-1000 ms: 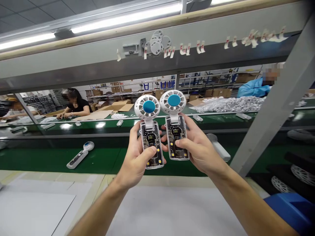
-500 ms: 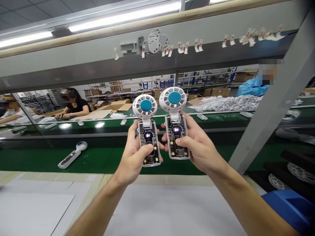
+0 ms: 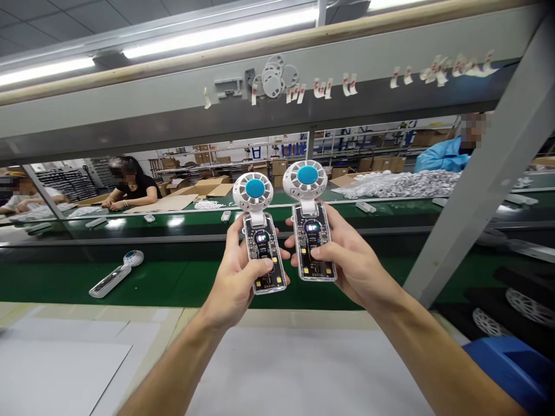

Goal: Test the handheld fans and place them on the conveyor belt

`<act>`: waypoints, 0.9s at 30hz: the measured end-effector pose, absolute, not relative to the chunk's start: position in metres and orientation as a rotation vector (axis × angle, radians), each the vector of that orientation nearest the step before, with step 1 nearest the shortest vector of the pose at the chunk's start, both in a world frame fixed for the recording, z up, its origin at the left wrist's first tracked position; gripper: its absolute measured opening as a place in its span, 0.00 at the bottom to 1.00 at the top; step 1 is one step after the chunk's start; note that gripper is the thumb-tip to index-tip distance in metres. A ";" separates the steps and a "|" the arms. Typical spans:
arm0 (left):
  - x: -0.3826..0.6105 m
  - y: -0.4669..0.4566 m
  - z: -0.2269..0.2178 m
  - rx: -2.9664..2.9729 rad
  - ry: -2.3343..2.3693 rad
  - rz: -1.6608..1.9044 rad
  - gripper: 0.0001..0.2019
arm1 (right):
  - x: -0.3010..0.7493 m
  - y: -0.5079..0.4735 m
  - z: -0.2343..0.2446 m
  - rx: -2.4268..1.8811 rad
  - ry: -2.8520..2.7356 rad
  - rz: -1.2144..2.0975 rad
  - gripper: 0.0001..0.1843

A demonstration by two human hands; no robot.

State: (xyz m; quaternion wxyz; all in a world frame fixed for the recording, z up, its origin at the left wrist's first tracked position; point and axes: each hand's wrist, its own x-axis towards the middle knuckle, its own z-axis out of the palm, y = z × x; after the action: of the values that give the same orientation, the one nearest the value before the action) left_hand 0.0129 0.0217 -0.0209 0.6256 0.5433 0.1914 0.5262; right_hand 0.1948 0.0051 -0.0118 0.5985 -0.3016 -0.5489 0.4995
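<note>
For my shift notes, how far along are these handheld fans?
Done: both fans look assembled, with blue-capped heads on and small displays lit. In hand: the left hand holds one clear-cased fan, the right hand another fan. Still out: a third fan lies on the green conveyor belt, and a heap of silvery-white parts sits on the farther bench.

Glossy, apparently clear plastic fan handles

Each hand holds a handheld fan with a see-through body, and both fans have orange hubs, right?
Not orange: the head view shows blue hubs. The left hand and right hand do each hold a handheld fan with a see-through body.
</note>
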 end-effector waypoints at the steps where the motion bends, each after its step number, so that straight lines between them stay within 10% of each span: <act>1: 0.013 0.022 -0.021 1.246 0.440 1.219 0.37 | 0.195 0.005 -0.012 -0.698 -1.269 1.161 0.44; 27: 0.011 0.022 -0.027 1.230 0.387 1.286 0.31 | 0.199 0.002 -0.010 -0.717 -1.300 1.152 0.39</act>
State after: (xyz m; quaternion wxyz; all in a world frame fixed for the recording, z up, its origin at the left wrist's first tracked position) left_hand 0.0108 0.0224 -0.0267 0.6133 0.5334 0.1679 0.5578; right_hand 0.1988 0.0019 -0.0102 0.5903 -0.3079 -0.5583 0.4949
